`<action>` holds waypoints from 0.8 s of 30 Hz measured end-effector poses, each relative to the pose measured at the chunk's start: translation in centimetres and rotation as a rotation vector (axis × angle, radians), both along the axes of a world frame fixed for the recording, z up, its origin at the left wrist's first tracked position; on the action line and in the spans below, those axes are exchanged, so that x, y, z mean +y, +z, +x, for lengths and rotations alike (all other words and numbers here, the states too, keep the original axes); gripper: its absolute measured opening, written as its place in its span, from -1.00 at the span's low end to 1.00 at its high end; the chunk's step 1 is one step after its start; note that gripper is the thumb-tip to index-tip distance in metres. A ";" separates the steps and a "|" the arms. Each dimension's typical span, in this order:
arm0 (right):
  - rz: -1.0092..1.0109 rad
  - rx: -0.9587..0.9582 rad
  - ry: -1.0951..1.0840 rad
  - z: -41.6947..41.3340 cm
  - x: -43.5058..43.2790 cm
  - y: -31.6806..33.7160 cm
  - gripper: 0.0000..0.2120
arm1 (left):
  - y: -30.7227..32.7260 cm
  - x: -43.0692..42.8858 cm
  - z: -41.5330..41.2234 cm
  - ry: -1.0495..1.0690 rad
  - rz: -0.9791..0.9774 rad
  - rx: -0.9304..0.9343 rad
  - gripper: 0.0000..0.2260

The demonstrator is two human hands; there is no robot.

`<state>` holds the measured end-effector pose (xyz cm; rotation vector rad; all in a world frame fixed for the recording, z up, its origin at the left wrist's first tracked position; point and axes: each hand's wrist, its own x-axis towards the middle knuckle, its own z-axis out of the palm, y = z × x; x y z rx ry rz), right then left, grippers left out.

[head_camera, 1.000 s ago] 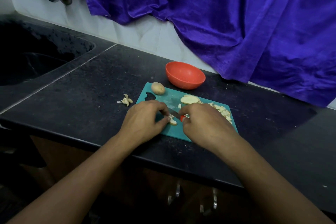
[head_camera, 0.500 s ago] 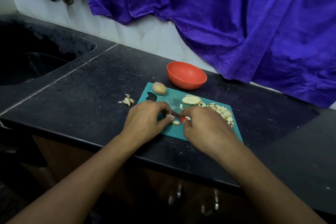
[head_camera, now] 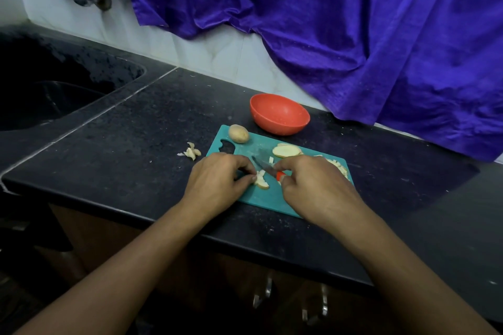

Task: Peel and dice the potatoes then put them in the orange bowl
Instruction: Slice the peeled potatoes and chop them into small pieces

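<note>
Two hands work close together. The left hand [head_camera: 217, 179] pinches a pale, part-cut strip of peeled potato [head_camera: 261, 182] between thumb and fingertips, pinning it flat so it cannot slide under the blade. The right hand [head_camera: 313, 187] is curled round the red handle of a small dark-bladed kitchen knife [head_camera: 262, 165], whose blade angles to the far left over the strip's far end, set for short crosswise cuts.

Both rest on a teal plastic cutting board [head_camera: 258, 200] lying near the front edge of the black speckled stone counter [head_camera: 136, 144], within easy reach. Thick pale slices of peeled potato [head_camera: 287, 150] wait just beyond the knife. A heap of small diced potato cubes [head_camera: 339, 167] lies at the board's right side, partly behind the right hand, apparently kept clear of the cutting spot. One small brown unpeeled potato [head_camera: 238, 133] sits at the far left corner.

The round orange plastic bowl [head_camera: 275, 128] stands just beyond the board's far edge, handy for a short transfer; no potato shows in it. Curled peel scraps [head_camera: 192, 151] lie left of the board, out of the way.
</note>
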<state>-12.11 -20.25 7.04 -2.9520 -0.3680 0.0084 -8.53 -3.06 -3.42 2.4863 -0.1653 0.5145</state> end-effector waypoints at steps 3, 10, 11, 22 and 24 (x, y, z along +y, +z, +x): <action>-0.009 -0.036 -0.003 -0.4 -0.3 -0.1 -0.71 | 0.0 -0.2 0.1 0.003 0.027 -0.010 -0.93; -0.024 -0.005 0.012 -0.7 0.0 -0.6 -0.68 | -0.1 -0.2 -0.3 -0.037 0.036 -0.050 -0.79; -0.029 -0.008 0.016 -0.6 0.0 -0.6 -0.68 | -0.1 -0.2 -0.4 -0.045 0.044 -0.052 -0.76; -0.128 -0.045 0.046 0.1 1.2 -0.8 -0.71 | 0.3 -0.3 -0.6 -0.034 0.065 -0.050 -0.84; -0.146 -0.058 0.060 0.0 1.3 -1.1 -0.71 | 0.2 -0.2 -0.5 -0.028 0.058 -0.040 -0.85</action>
